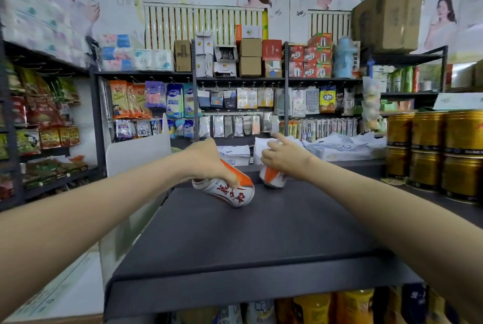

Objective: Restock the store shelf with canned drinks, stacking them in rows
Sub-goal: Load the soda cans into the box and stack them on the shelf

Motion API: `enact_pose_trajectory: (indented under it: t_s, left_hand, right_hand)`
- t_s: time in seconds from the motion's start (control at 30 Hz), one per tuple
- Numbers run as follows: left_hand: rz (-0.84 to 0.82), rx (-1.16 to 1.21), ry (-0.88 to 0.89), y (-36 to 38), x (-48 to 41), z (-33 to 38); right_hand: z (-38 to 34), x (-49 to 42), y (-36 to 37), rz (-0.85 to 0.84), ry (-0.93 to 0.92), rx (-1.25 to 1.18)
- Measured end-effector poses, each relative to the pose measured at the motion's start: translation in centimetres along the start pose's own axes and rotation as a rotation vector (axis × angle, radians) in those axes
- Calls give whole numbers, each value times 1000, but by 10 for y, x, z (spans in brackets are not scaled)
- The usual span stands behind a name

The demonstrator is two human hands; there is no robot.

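Setting: a small shop seen from the person's own eyes, both bare forearms reaching forward over a dark shelf [235, 240] at chest height.

Left hand: the left hand [206, 159] comes down from above, its fingers curled round a white and orange can [230, 190] printed with red characters.

Left can: tipped nearly onto its side, low over the far middle of the shelf, one end pointing left and the other right.

Right hand: the right hand [285, 157] grips a second can [273, 177] from above, the fingers wrapped round its upper part, the forefinger alone stretched out straight and pointing up and to the left.

Right can: the same white and orange kind, just beside the first can and to its right, near the back edge of the shelf. It leans, and its lower rim seems to touch the shelf, though motion blur makes this uncertain.

Gold cans [428, 151]: upright in two tiers, one row stacked on another, on the right side of the same shelf, well apart from both hands.

Left edge: a white divider panel [138, 151] stands upright at the shelf's left side.

Behind the shelf: white printed packs [339, 148] lie in a loose heap.

Below: yellow bottles [313, 308] show under the shelf's front lip.

Back wall: dark racks hold hanging packets [235, 104] of household goods, with small boxes above and one large cardboard box [386, 15] on the top right.

Far left: snack bags [39, 114] fill a side rack.
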State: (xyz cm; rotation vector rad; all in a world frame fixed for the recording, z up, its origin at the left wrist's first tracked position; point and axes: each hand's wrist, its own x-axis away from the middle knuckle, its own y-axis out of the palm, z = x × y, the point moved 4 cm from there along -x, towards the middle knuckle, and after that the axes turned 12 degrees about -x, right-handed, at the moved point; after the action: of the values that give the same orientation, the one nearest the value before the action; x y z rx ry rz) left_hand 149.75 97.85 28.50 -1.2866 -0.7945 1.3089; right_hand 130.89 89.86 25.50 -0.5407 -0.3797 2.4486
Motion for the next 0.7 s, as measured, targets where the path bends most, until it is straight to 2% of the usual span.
enact_pose_trajectory:
  t_s: [0.07,0.17,0.3,0.37,0.47,0.57,0.63,0.7]
  left_hand:
    - [23,-6,-20,-6,1,-6]
    - [-6,-15,-20,-11,3,-11]
    - [-37,-46,-7,-14,6,-10]
    - [-31,-78,11,-15,7,-6]
    - [-36,-119,24,-14,10,-3]
    - [-91,-175,30,-10,7,-5]
    - [-117,-165,13,-7,5,-8]
    - [-89,-127,-23,-7,3,-11]
  right_hand:
    - [13,6,0,-26,261,-316]
    - [17,12,6,-100,653,-1052]
    - [13,5,20,-35,896,-1603]
    - [6,0,27,-35,959,-1840]
    - [-7,-4,31,-79,1010,-2070]
    - [-8,-3,25,-178,955,-2149]
    - [-7,3,19,-223,970,-2133]
    - [-2,10,10,-163,977,-1968]
